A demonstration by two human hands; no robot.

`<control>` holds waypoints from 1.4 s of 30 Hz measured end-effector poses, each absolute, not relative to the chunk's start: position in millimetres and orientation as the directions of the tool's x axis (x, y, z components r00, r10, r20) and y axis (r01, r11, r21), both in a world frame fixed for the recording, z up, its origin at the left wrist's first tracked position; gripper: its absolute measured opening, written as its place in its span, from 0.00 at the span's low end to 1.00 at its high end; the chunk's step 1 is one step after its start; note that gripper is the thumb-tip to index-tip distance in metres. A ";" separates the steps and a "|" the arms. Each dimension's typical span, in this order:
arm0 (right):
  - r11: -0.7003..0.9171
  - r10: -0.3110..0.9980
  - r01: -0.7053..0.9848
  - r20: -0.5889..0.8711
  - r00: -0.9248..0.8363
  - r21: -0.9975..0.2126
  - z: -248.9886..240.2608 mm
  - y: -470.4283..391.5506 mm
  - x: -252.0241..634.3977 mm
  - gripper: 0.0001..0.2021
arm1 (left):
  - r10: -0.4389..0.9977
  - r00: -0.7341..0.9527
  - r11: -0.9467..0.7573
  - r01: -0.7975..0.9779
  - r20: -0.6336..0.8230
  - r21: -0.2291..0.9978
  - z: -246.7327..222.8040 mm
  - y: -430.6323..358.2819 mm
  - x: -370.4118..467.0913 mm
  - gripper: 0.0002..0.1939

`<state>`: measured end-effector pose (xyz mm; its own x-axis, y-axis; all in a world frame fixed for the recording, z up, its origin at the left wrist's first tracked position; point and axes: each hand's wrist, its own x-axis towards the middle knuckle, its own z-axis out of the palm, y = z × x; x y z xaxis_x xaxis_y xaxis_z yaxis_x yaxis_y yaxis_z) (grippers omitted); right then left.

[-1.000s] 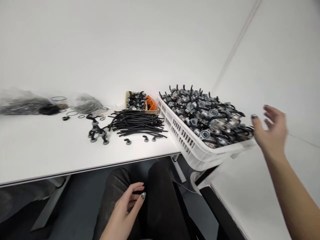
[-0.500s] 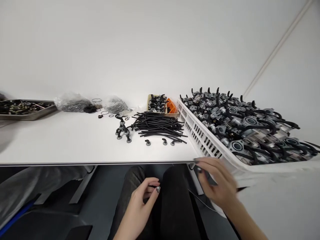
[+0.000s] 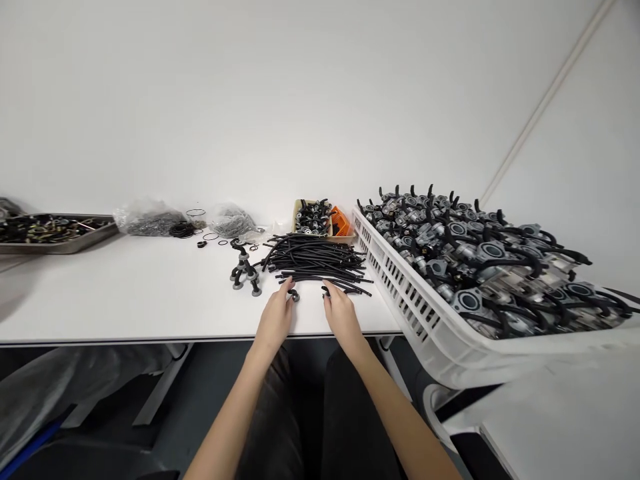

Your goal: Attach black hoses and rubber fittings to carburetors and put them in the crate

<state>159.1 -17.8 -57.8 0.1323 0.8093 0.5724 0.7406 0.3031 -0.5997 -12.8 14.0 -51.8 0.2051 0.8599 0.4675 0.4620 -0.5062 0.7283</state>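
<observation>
My left hand (image 3: 276,317) is over the front of the white table (image 3: 165,293), thumb and forefinger apart, beside a small black elbow fitting with a grey ring (image 3: 295,295). My right hand (image 3: 344,320) has its thumb and forefinger closed around another small black elbow fitting (image 3: 325,291), mostly hidden by the fingertips. A third fitting is largely covered by the right fingers. Just beyond both hands lies a pile of thin black hoses (image 3: 315,255). Left of the pile, several joined elbow fittings (image 3: 243,268) stand in a cluster.
On the right is a white crate (image 3: 415,303) heaped with metal and hose assemblies (image 3: 493,252). Behind the hoses are a yellow bin (image 3: 297,217) and an orange bin (image 3: 341,220). Plastic bags (image 3: 150,219), black rings (image 3: 196,213) and a metal tray (image 3: 75,245) are further left.
Both hands have moved up from over the lap and the crate's near corner to the small fittings at the table's front. The view has shifted slightly.
</observation>
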 end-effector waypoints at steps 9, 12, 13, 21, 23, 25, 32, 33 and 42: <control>0.339 0.828 0.676 0.548 0.116 -0.655 -61.6 -15.7 159.9 0.16 | 0.845 0.235 -0.523 0.555 0.481 0.647 -45.7 23.7 -3.8 0.09; 0.350 0.838 0.659 0.537 0.097 -0.666 -60.1 -17.9 159.6 0.16 | 0.841 0.246 -0.528 0.563 0.481 0.636 -45.2 22.5 -1.3 0.09; 0.352 0.841 0.656 0.533 0.091 -0.668 -59.4 -18.3 159.6 0.17 | 0.839 0.255 -0.533 0.561 0.480 0.634 -45.3 22.6 -0.9 0.09; 0.363 0.845 0.652 0.531 0.071 -0.666 -56.2 -19.6 159.0 0.18 | 0.822 0.299 -0.565 0.540 0.485 0.624 -48.0 25.7 -1.1 0.09; 0.364 0.844 0.652 0.531 0.071 -0.665 -56.3 -19.7 158.6 0.18 | 0.817 0.307 -0.572 0.533 0.487 0.623 -48.4 26.3 -0.9 0.09; 0.363 0.845 0.651 0.530 0.071 -0.666 -56.2 -19.8 158.4 0.17 | 0.816 0.311 -0.575 0.530 0.488 0.623 -48.8 26.8 -0.8 0.09; 0.360 0.852 0.647 0.520 0.066 -0.672 -54.8 -20.9 158.4 0.17 | 0.819 0.300 -0.570 0.526 0.489 0.631 -50.4 28.2 -0.9 0.09; 0.360 0.852 0.646 0.520 0.067 -0.673 -54.8 -21.1 158.3 0.17 | 0.818 0.300 -0.572 0.523 0.491 0.632 -50.5 28.2 -1.0 0.09; 0.362 0.828 0.621 0.546 0.129 -0.696 -55.6 -22.6 156.7 0.19 | 0.788 0.321 -0.615 0.457 0.525 0.642 -49.5 27.4 -1.6 0.13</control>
<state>156.7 -22.6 -55.6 0.1292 0.8277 0.5461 0.6206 0.3620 -0.6955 -1.6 27.4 -49.5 0.3214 0.7878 0.5254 0.4572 -0.6150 0.6425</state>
